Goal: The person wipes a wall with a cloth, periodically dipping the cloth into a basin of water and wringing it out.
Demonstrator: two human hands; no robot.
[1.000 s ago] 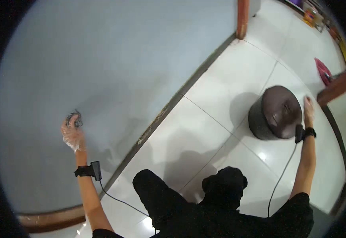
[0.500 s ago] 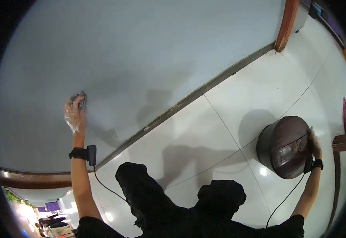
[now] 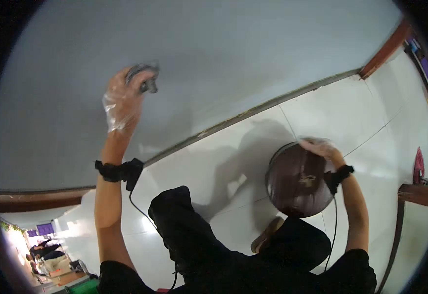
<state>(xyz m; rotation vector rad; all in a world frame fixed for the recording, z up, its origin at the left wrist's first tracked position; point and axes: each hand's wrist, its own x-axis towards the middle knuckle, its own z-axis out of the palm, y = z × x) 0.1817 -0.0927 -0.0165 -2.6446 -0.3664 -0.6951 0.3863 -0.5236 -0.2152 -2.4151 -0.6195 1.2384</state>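
My left hand (image 3: 124,98), in a clear plastic glove, is raised in front of the grey-blue wall (image 3: 233,44). Its fingers are closed around a crumpled grey cloth (image 3: 147,85), part of which sticks out past the fingertips. To the right, a round, dark brown stool (image 3: 297,179) with a worn patch on its top stands on the tiled floor. My right hand (image 3: 321,148), also in a clear glove, is on the stool's far right rim, its fingers along the edge.
A dark baseboard (image 3: 243,116) runs slantwise along the foot of the wall to a wooden door frame (image 3: 385,49). My knee and shoe (image 3: 268,235) are close to the stool. A pink bag (image 3: 418,164) is at the right. People (image 3: 45,252) show at lower left.
The stool has moved left across the floor with my right hand on its rim, now nearer my leg. My left hand has moved up and right along the wall with the cloth.
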